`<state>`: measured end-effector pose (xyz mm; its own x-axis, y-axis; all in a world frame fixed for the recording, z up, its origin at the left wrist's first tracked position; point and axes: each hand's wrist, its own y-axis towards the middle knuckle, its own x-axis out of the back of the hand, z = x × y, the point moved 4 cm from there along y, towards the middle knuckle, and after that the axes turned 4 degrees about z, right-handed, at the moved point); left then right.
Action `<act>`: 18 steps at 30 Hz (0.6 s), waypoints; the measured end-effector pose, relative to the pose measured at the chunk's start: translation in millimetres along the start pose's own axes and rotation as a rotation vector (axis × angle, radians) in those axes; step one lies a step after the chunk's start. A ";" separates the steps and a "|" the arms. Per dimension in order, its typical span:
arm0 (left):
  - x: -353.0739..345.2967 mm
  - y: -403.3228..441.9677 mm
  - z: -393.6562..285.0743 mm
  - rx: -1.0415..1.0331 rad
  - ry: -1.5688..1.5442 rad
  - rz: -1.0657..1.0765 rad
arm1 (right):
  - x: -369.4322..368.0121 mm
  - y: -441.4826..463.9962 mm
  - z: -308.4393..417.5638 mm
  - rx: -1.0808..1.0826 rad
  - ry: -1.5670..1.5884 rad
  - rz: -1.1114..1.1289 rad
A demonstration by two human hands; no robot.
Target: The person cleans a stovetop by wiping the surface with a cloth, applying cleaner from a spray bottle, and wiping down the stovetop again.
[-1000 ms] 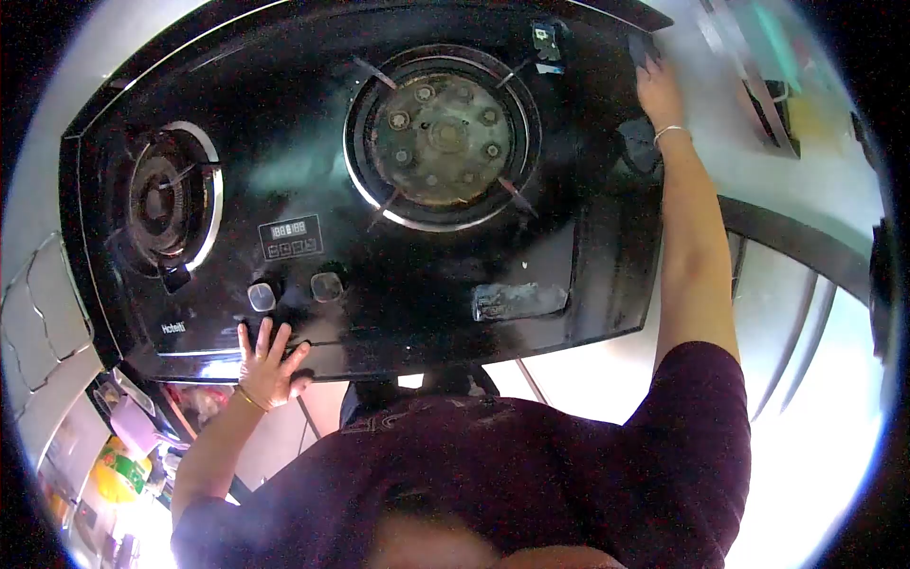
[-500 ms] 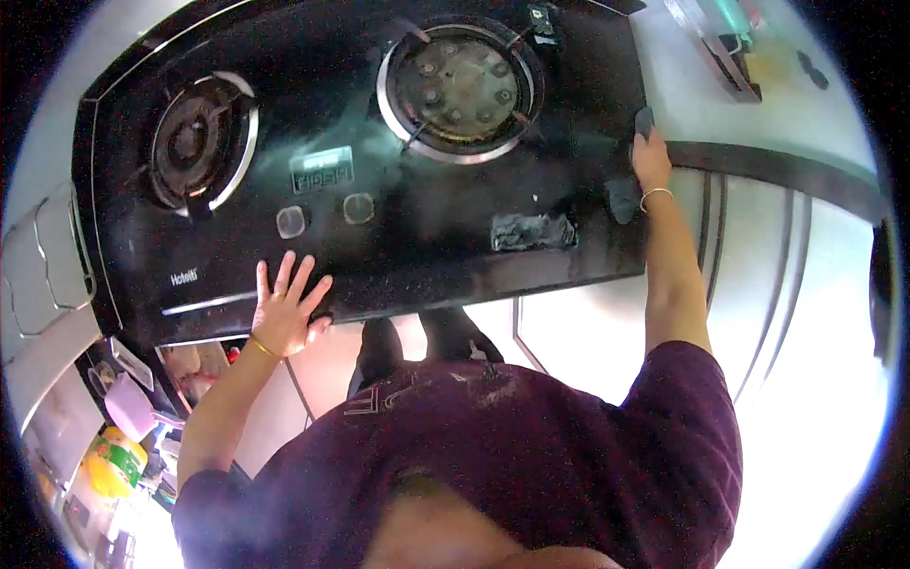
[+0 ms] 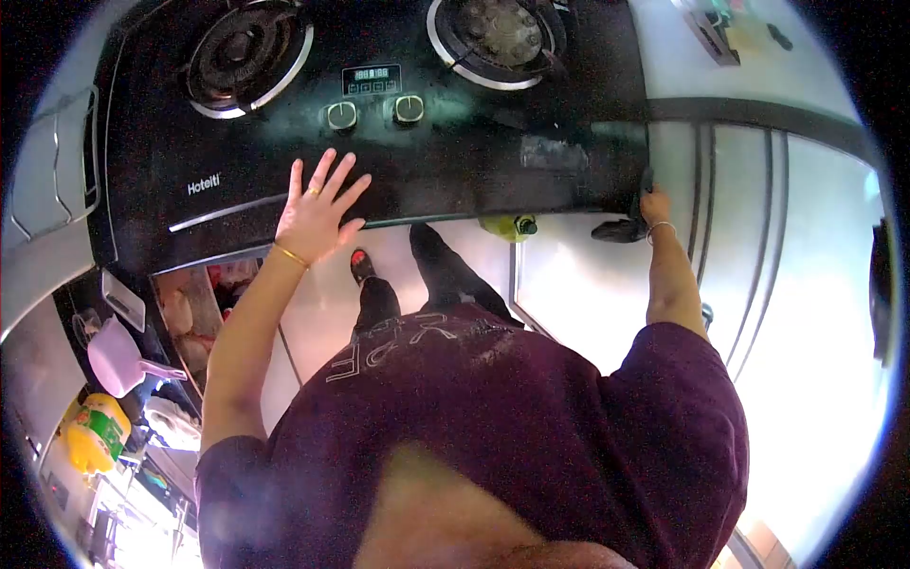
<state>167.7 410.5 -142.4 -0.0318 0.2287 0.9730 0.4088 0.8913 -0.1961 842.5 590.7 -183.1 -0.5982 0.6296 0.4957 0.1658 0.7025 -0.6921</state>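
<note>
The right hand (image 3: 654, 205) grips a soft, wrinkled dark cloth (image 3: 621, 230) at the right front corner of glossy black gas stove (image 3: 445, 175); its longer part points left, sideways. The left hand (image 3: 322, 213) is open, fingers spread.

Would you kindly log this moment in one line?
left hand: spread at front edge of gas stove | right hand: holding dark cloth near right corner

This is a kitchen, because a black glass gas stove (image 3: 455, 180) with two round metal burners (image 3: 500, 33) fills the upper part of the frame.
</note>
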 end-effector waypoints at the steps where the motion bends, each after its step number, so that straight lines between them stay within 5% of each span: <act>1: -1.6 -0.3 -2.3 -0.006 -0.008 -0.008 | -42.4 12.0 -17.8 -0.088 0.139 -0.222; 3: -2.8 -0.5 1.1 0.013 -0.016 -0.016 | -120.6 23.7 -49.1 -0.153 0.453 -0.728; 4: 0.2 -2.1 0.6 0.003 -0.051 -0.072 | -68.6 -36.9 -9.6 -0.016 0.695 -0.389; 5: -0.4 -4.4 -0.3 -0.009 -0.056 -0.066 | -39.4 -65.4 15.4 -0.025 0.697 -0.379; 7: 0.1 -2.1 -0.8 0.013 -0.008 -0.044 | -21.6 -104.5 36.6 -0.107 1.939 -0.282; 9: -0.5 -2.4 -1.1 0.010 0.036 -0.034 | 24.6 -135.7 59.1 -0.012 2.438 -0.194; 12: 0.5 -0.6 -0.8 0.011 0.050 -0.014 | 76.3 -153.6 61.5 -0.006 2.592 -0.182; 14: 0.1 -1.1 -1.5 0.028 0.050 0.033 | 106.8 -159.5 64.0 0.625 2.711 -0.094; 17: 1.2 -1.4 -2.1 0.031 0.054 0.042 | 132.6 -156.9 61.3 0.631 2.757 -0.178; 18: 1.6 -0.7 -2.1 0.032 0.054 0.049 | 142.5 -165.9 63.8 0.375 2.731 -0.347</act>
<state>169.3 409.4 -140.4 0.0371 0.2512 0.9672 0.3796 0.8918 -0.2462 679.8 542.7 -31.1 0.8726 -0.2903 -0.3927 0.1232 0.9090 -0.3982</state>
